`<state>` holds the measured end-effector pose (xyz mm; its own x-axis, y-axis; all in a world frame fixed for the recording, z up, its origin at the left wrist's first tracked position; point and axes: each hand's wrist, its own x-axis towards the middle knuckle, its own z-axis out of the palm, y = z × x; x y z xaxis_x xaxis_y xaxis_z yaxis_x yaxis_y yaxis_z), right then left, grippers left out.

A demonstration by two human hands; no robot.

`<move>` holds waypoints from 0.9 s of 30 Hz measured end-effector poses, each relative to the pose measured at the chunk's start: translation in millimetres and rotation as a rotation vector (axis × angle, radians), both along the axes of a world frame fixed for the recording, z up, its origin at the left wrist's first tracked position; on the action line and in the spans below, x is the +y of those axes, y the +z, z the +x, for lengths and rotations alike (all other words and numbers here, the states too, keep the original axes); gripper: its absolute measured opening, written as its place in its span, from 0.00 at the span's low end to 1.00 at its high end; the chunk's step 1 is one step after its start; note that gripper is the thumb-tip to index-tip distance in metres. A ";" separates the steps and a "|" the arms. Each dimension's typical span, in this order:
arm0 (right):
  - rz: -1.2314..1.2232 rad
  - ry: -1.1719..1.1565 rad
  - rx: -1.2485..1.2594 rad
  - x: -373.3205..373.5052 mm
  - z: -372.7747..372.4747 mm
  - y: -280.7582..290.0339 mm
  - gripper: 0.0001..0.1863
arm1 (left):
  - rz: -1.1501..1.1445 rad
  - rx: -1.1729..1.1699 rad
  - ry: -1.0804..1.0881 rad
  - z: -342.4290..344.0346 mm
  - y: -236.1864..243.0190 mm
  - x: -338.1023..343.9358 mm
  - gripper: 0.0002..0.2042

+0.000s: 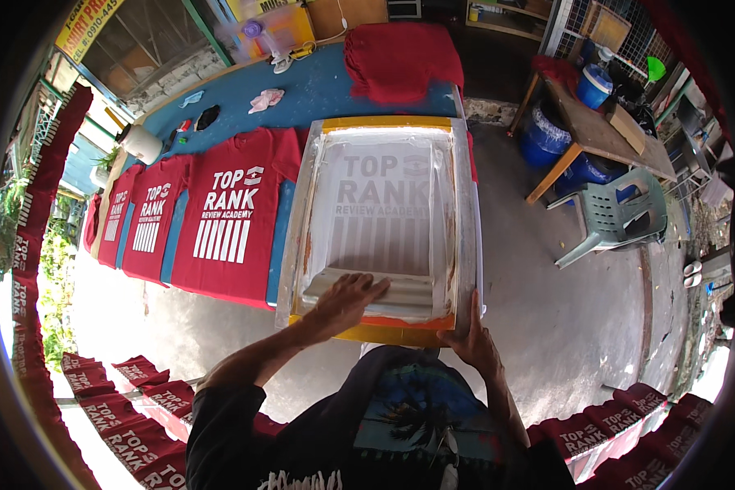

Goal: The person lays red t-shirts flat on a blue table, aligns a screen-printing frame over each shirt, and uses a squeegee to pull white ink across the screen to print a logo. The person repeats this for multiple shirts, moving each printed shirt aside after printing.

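A silk-screen frame [296, 237] with pale mesh lies in front of me over the blue table, a white letter-and-stripe design showing through it. Across the near end of the mesh rests a wide squeegee [408, 296]. My left hand [345, 304] is closed over the squeegee's top, fingers bent along it. At the near right corner my right hand [472, 339] grips the frame's edge, thumb toward the near side. Whatever lies under the screen is mostly hidden; a bit of red cloth shows at its far right. Left of the frame, a printed red shirt [235, 216] lies flat.
More printed shirts [157, 216] line the blue table [314, 75]. A red cloth pile [404, 61] sits at its far end, a white tub [140, 143] at its left. A green plastic chair [616, 214] and wooden table [600, 131] stand right. Printed shirts [580, 437] hang behind me.
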<state>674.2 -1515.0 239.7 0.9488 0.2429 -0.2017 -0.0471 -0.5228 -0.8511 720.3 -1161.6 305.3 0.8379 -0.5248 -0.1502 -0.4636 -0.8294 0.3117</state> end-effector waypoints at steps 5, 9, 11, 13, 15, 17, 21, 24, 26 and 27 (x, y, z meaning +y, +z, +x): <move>0.035 -0.022 0.010 1.0 -0.3 0.9 0.69 | -0.138 0.111 0.103 32.5 45.1 -3.1 0.36; 0.079 -0.027 0.025 1.9 1.0 5.7 0.69 | -0.149 0.164 0.119 12.3 67.2 -14.1 0.36; 0.059 -0.043 0.092 1.9 0.8 6.6 0.69 | -0.107 0.190 0.098 -5.5 66.1 -24.0 0.36; 0.067 -0.049 0.102 1.9 0.4 6.5 0.69 | -0.103 0.216 0.086 -21.0 59.0 -33.2 0.36; 0.094 -0.053 0.093 2.3 0.1 6.2 0.68 | -0.085 0.191 0.080 -32.9 49.9 -38.6 0.36; 0.057 -0.053 0.102 2.0 -0.1 7.0 0.69 | -0.050 0.174 0.090 -41.6 39.4 -44.2 0.37; 0.055 -0.067 0.148 0.8 0.7 13.3 0.68 | -0.083 0.019 0.070 -50.7 20.6 -53.7 0.35; 0.032 -0.041 0.161 1.6 2.1 19.1 0.68 | -0.066 -0.118 0.075 -39.7 8.1 -56.3 0.37; 0.006 -0.045 0.230 2.9 4.1 21.7 0.67 | -0.057 -0.216 0.092 -19.4 0.0 -55.1 0.37; 0.006 -0.044 0.215 3.2 4.8 22.8 0.67 | -0.061 -0.264 0.105 -6.9 -4.1 -54.9 0.38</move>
